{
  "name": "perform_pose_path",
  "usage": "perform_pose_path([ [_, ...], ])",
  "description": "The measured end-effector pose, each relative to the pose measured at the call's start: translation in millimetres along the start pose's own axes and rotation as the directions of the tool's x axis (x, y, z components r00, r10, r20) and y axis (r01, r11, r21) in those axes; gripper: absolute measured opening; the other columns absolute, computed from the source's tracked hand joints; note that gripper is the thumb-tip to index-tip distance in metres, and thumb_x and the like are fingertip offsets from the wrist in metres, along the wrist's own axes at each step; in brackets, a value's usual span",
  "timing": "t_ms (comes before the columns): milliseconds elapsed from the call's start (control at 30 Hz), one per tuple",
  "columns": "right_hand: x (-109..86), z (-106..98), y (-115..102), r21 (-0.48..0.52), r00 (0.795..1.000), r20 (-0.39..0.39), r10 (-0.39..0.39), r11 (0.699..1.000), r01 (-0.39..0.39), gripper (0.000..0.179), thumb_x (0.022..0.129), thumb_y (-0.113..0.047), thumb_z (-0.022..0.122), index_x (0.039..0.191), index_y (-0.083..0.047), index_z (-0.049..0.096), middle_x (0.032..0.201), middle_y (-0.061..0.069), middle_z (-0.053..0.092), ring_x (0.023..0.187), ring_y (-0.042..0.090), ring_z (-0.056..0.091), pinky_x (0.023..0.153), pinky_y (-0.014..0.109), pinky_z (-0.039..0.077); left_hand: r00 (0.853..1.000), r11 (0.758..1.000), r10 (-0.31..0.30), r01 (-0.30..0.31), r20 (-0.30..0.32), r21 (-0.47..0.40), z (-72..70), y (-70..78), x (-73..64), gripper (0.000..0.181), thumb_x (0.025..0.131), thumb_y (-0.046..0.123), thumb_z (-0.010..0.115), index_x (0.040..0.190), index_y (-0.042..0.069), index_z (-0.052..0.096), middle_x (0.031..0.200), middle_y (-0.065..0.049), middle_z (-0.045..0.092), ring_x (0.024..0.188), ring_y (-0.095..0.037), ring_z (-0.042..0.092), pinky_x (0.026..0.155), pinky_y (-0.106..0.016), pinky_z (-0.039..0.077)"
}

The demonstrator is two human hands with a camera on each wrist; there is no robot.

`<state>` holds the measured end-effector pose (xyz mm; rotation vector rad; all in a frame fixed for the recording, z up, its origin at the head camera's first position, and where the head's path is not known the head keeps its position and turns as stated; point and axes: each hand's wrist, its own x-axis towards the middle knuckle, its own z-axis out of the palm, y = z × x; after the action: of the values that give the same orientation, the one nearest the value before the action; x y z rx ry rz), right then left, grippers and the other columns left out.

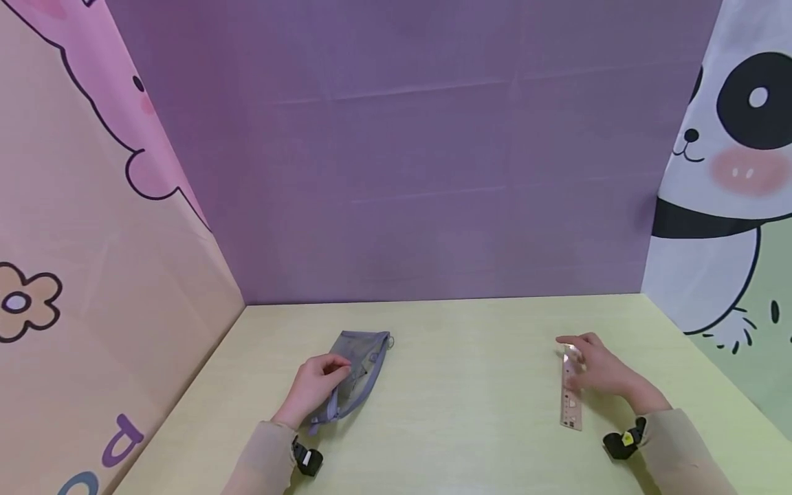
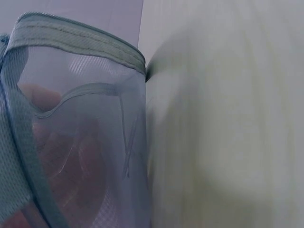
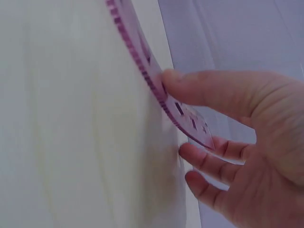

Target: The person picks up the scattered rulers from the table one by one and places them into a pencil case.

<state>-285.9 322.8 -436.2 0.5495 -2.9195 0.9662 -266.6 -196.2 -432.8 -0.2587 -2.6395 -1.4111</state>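
On the left of the table, my left hand [image 1: 314, 386] grips a see-through mesh pouch [image 1: 370, 375] with blue-grey fabric trim and a small ring at its far corner. The left wrist view shows the pouch [image 2: 85, 71] from close up, standing off the tabletop, with the fingers blurred behind its mesh. To the right, my right hand [image 1: 603, 368] pinches a pink see-through ruler [image 1: 570, 405] near its far end. In the right wrist view the thumb of the right hand [image 3: 266, 118] presses the face of the ruler [image 3: 137, 52], which bends slightly, with fingertips behind it.
The pale wooden table [image 1: 470, 412] stretches between both hands. A purple backdrop [image 1: 433, 151] rises at its far edge. Printed cartoon panels stand along both sides, with a panda [image 1: 711, 268] on the right one. Each wrist carries a small black camera [image 1: 307, 459].
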Motion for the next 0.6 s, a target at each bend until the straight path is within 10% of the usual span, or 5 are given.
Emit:
perform_pose_path([
  [200, 1.6, 1.6, -3.9, 0.081, 1.0, 0.009, 0.022, 0.996, -0.022, 0.077, 0.072, 0.006, 0.074, 0.141, 0.004, 0.038, 0.116, 0.029, 0.033, 0.073, 0.019, 0.048, 0.061, 0.028, 0.043, 1.0, 1.0, -0.004, 0.004, 0.002, 0.006, 0.0, -1.9, 1.6, 0.013, 0.091, 0.011, 0.065, 0.1, 0.005, 0.072, 0.09, -0.004, 0.068, 0.072, -0.015, 0.054, 0.064, -0.03, 0.045],
  [600, 0.7, 1.7, -6.1, 0.135, 0.998, 0.02, 0.058, 0.989, -0.06, 0.093, 0.075, 0.003, 0.074, 0.149, 0.009, 0.018, 0.117, 0.036, 0.037, 0.074, 0.021, 0.053, 0.063, 0.031, 0.045, 1.0, 1.0, -0.021, 0.021, 0.01, -0.01, 0.0, -2.8, 1.1, 0.013, 0.091, 0.01, 0.065, 0.1, 0.005, 0.072, 0.086, -0.007, 0.067, 0.061, -0.017, 0.052, 0.055, -0.028, 0.044],
])
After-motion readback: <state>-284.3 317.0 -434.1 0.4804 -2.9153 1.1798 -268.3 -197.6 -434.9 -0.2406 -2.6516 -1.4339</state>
